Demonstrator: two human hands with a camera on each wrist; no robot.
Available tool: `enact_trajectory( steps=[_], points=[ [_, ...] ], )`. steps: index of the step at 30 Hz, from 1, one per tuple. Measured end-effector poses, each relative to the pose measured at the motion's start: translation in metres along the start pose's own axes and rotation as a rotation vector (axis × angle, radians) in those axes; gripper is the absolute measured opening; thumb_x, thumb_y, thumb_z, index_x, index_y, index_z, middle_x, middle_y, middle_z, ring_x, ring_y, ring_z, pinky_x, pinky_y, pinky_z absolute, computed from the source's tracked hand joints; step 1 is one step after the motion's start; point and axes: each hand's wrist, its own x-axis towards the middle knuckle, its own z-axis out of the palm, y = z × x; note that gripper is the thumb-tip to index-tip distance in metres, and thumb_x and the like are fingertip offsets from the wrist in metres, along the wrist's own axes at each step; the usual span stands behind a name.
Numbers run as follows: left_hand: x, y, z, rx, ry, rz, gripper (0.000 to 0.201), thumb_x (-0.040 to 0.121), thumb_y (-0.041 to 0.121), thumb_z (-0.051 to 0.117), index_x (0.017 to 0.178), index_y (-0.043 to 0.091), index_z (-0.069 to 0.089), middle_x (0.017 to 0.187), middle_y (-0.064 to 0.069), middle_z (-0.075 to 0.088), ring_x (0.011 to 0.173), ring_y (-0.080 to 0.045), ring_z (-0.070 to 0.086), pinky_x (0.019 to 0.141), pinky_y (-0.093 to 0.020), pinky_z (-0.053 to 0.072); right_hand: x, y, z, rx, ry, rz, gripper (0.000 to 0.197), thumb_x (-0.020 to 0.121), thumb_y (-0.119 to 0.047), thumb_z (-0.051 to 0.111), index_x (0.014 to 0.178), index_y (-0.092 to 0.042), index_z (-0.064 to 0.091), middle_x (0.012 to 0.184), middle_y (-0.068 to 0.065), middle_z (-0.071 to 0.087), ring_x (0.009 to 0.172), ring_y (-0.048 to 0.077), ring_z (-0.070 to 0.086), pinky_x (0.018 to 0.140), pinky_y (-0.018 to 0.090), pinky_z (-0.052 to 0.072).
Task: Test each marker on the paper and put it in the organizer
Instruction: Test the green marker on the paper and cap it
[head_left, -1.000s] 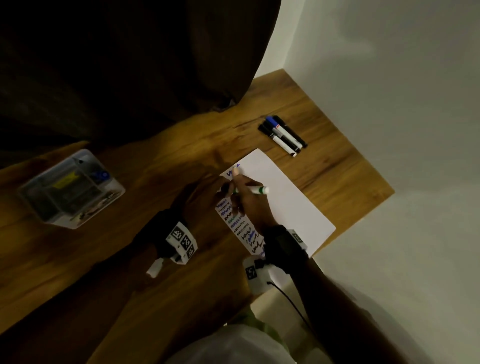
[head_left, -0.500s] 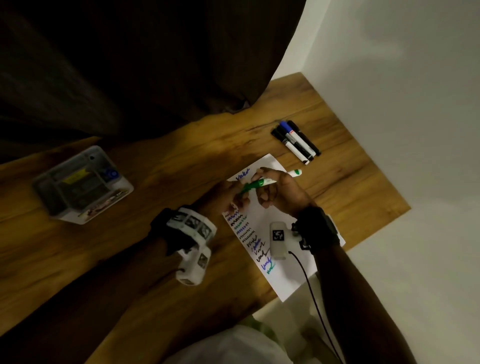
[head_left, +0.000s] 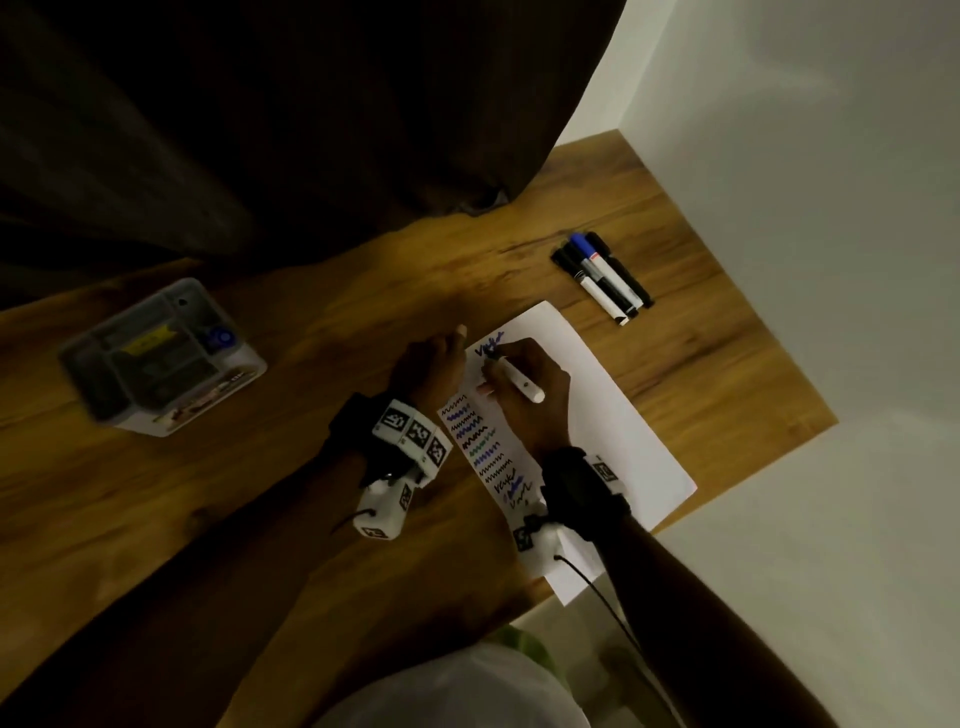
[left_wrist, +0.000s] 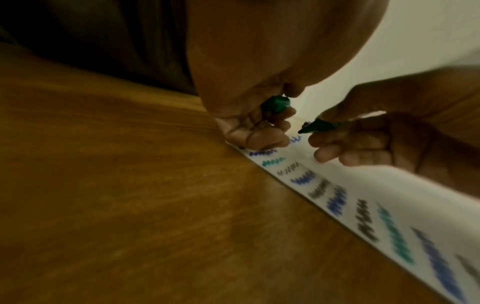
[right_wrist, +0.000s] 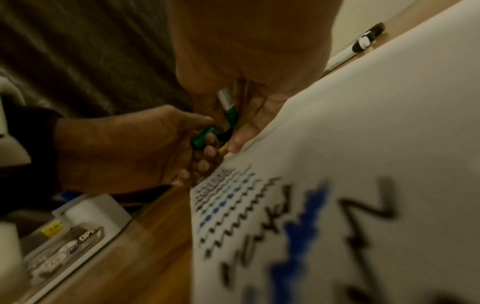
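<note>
My right hand (head_left: 522, 387) grips a green marker (left_wrist: 320, 125), white-bodied in the head view (head_left: 519, 387), uncapped, its tip pointing down at the top of the white paper (head_left: 613, 426) beside a blue scribble. Whether the tip touches the sheet I cannot tell. My left hand (head_left: 436, 364) rests at the paper's left edge with its fingers curled round the green cap (left_wrist: 276, 103), also seen as the cap (right_wrist: 203, 138) in the right wrist view. Rows of blue, green and black test scribbles (head_left: 480, 447) run down the paper's left side. The clear organizer (head_left: 161, 358) sits far left on the wooden table.
Several capped markers (head_left: 602, 275), black and blue, lie together on the table (head_left: 311, 493) beyond the paper, near the right edge. A dark curtain (head_left: 311, 130) hangs behind the table. White wall and floor lie to the right.
Half a second ago both hands held the capped marker level above the paper. Now the cap is off in my left hand and my right hand has turned the tip down to the sheet.
</note>
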Motion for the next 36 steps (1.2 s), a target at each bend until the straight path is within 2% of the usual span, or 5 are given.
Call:
enact_trajectory(
  steps=[4, 12, 17, 22, 36],
  points=[
    [-0.006, -0.001, 0.0, 0.273, 0.118, 0.217, 0.073, 0.081, 0.058, 0.06, 0.134, 0.009, 0.044, 0.141, -0.013, 0.048, 0.132, -0.028, 0.043, 0.111, -0.038, 0.031, -0.003, 0.006, 0.001, -0.147, 0.044, -0.163, 0.02, 0.088, -0.022, 0.066, 0.103, -0.01, 0.069, 0.102, 0.002, 0.071, 0.083, 0.019, 0.067, 0.072, 0.039, 0.056],
    [-0.008, -0.01, -0.004, 0.07, 0.067, 0.193, 0.066, 0.059, 0.034, 0.085, 0.106, 0.001, 0.051, 0.094, -0.015, 0.064, 0.091, -0.029, 0.063, 0.085, -0.043, 0.052, 0.009, 0.0, -0.002, -0.124, -0.036, -0.09, 0.018, 0.093, -0.02, 0.066, 0.102, -0.004, 0.068, 0.092, -0.009, 0.065, 0.078, -0.009, 0.059, 0.076, 0.009, 0.048],
    [-0.001, -0.011, -0.005, 0.099, 0.024, 0.142, 0.077, 0.056, 0.034, 0.087, 0.112, -0.002, 0.049, 0.104, -0.019, 0.062, 0.098, -0.032, 0.06, 0.086, -0.038, 0.049, 0.018, 0.0, 0.003, -0.167, 0.038, -0.153, 0.012, 0.096, -0.016, 0.065, 0.087, -0.008, 0.066, 0.078, -0.015, 0.058, 0.065, -0.009, 0.057, 0.064, 0.003, 0.043],
    [0.004, -0.013, -0.004, 0.042, 0.028, 0.111, 0.071, 0.06, 0.032, 0.086, 0.112, 0.001, 0.049, 0.104, -0.018, 0.062, 0.099, -0.034, 0.059, 0.089, -0.045, 0.048, 0.023, 0.004, 0.006, -0.131, 0.045, -0.081, 0.029, 0.102, -0.025, 0.055, 0.076, -0.014, 0.064, 0.064, -0.01, 0.059, 0.055, 0.005, 0.059, 0.055, 0.023, 0.049],
    [0.007, -0.01, -0.003, -0.057, 0.002, 0.045, 0.079, 0.064, 0.022, 0.085, 0.126, -0.003, 0.043, 0.122, -0.025, 0.056, 0.109, -0.034, 0.058, 0.078, -0.023, 0.042, 0.025, 0.007, 0.006, -0.099, 0.014, -0.057, 0.035, 0.099, -0.025, 0.053, 0.076, -0.002, 0.065, 0.073, 0.009, 0.067, 0.064, 0.023, 0.062, 0.059, 0.035, 0.052]
  ],
)
